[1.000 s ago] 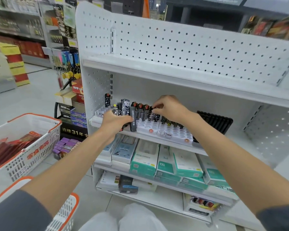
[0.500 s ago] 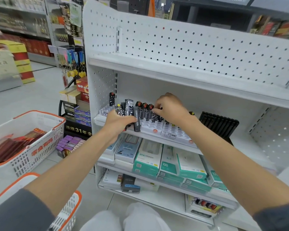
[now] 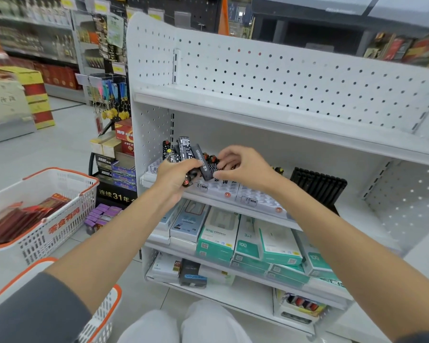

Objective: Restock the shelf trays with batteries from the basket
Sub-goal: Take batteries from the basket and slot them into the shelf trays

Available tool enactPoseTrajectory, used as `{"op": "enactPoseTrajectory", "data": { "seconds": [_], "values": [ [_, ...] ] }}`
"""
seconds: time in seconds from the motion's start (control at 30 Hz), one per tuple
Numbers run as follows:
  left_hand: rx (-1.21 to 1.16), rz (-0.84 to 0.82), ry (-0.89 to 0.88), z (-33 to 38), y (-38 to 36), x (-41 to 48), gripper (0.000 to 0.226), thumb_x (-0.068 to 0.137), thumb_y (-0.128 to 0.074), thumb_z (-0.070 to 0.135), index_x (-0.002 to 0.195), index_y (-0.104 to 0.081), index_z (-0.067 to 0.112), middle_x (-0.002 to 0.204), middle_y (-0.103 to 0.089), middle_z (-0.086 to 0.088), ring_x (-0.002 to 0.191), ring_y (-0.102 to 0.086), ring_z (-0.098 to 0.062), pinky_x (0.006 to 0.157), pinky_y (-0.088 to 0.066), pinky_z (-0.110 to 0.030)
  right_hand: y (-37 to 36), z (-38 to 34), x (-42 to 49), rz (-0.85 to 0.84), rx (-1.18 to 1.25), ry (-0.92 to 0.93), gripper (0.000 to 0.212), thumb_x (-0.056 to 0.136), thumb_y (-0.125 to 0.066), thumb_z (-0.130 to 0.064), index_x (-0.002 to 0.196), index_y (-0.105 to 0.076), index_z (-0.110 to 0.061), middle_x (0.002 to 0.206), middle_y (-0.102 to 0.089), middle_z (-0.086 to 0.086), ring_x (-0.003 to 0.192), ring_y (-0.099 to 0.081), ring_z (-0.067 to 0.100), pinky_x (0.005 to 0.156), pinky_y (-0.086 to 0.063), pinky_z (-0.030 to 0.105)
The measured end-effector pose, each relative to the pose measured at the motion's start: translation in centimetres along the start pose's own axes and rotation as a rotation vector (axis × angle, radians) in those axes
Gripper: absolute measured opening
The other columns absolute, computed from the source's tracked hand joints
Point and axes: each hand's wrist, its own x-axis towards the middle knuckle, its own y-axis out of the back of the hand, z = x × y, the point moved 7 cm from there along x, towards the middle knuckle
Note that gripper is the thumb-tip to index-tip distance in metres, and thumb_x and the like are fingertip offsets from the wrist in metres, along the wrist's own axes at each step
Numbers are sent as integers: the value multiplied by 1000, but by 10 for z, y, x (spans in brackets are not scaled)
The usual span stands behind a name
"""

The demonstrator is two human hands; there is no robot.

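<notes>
white pegboard backs a shop shelf unit [image 3: 258, 78] on a pale tiled floor, with more aisles blurred beyond the left hand.

the left hand [image 3: 176, 177] is clenched round a fistful of batteries [image 3: 185, 149], their tops fanning up above the knuckles. the right hand [image 3: 243, 167], just beside it, pinches the lower end of one dark battery [image 3: 203, 164] with white digits printed down its side, which leans out of that bunch. directly under and behind both hands run the white shelf trays [image 3: 253, 199]. a few batteries stand in the slots behind the right hand's fingers, and the slots nearer the right wrist look bare. past the right forearm leans a black rack [image 3: 317, 186]. below both wrists lie green boxes [image 3: 218, 238]. the basket [image 3: 104, 313] sits by the left elbow, its inside hidden by the arm, and a second basket [image 3: 60, 219] of red packs stands farther out to that side.

the step in hand, as i judge it, is drawing one piece out of the bunch and seating it. to do it well, pull the dark battery straight along its length so its neighbours don't drag out with it. the left grip should stay firm but low, leaving the tops free. carry the piece upright to the nearest bare slot beside the ones already standing and press it down until it sits level. fill in a row, so no gaps are missed.
</notes>
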Motion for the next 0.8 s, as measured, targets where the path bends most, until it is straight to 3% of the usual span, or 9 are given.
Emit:
{"op": "enactPoseTrajectory", "data": {
  "seconds": [0.13, 0.23, 0.3, 0.37, 0.43, 0.5, 0.63, 0.73, 0.8],
  "values": [
    [-23, -2, -3, -1, -10, -6, 22, 78, -74, 0, 98, -67, -6, 81, -67, -15, 69, -63, -19, 65, -56, -27, -15, -2, -3, -21, 165, -8, 43, 72, -83, -10, 101, -50, -15, 91, -68, 7, 73, -66, 16, 74, -57, 29],
    [5, -15, -7, 1, -14, -12, 10, 79, -72, -4, 84, -64, -1, 80, -66, -16, 69, -62, -20, 70, -56, -29, -10, 0, -5, 7, 126, -10, 33, 74, -79, -1, 95, -57, -14, 85, -63, 6, 71, -60, 14, 77, -55, 32],
    [21, -7, -7, 0, -11, -12, 17, 79, -73, -3, 89, -60, 0, 83, -66, -17, 69, -63, -21, 81, -56, -37, -2, 4, -10, 20, 110, -41, 24, 77, -74, 1, 95, -66, -13, 85, -63, 6, 72, -59, 13, 77, -54, 32],
    [90, 14, -14, -2, -8, -13, 38, 76, -77, 1, 105, -54, -1, 83, -69, -15, 71, -65, -21, 83, -55, -39, 9, 9, -18, 26, 103, -83, 20, 83, -67, -2, 99, -72, -13, 81, -66, 3, 62, -54, 7, 59, -49, 18],
    [191, 34, -48, -3, -10, -17, 37, 75, -79, 4, 101, -53, 4, 79, -69, -12, 69, -64, -20, 75, -52, -37, 20, 14, -25, 50, 98, -110, 22, 88, -60, -5, 99, -74, -18, 74, -65, 2, 57, -49, 10, 47, -38, 15],
    [291, 19, -68, -6, -19, -23, 32, 77, -80, 7, 85, -49, 13, 81, -67, -13, 69, -61, -20, 72, -50, -37, 31, 18, -30, 103, 142, -113, 20, 90, -59, -5, 99, -72, -17, 79, -67, 4, 66, -55, 15, 54, -45, 17],
    [396, -43, -72, -16, -45, -34, 30, 78, -80, 12, 83, -51, 13, 76, -67, -9, 62, -59, -15, 62, -46, -30, 50, 29, -43, 192, 311, -81, 13, 89, -66, -9, 102, -70, -10, 91, -72, 8, 70, -67, 13, 77, -57, 23],
    [402, -96, -61, -24, -71, -41, 34, 76, -81, 12, 96, -54, 5, 75, -68, -11, 64, -59, -19, 64, -47, -33, 70, 40, -60, 222, 304, -71, 24, 81, -75, -10, 104, -71, -16, 99, -73, 2, 88, -69, 12, 85, -54, 22],
    [411, -158, -45, -31, -91, -48, 54, 76, -81, 11, 115, -45, 3, 80, -69, -13, 63, -60, -18, 61, -48, -32, 89, 51, -74, 265, 253, -89, 29, 81, -75, -9, 109, -70, -17, 102, -71, 2, 90, -68, 9, 83, -53, 17]
  ]
}}
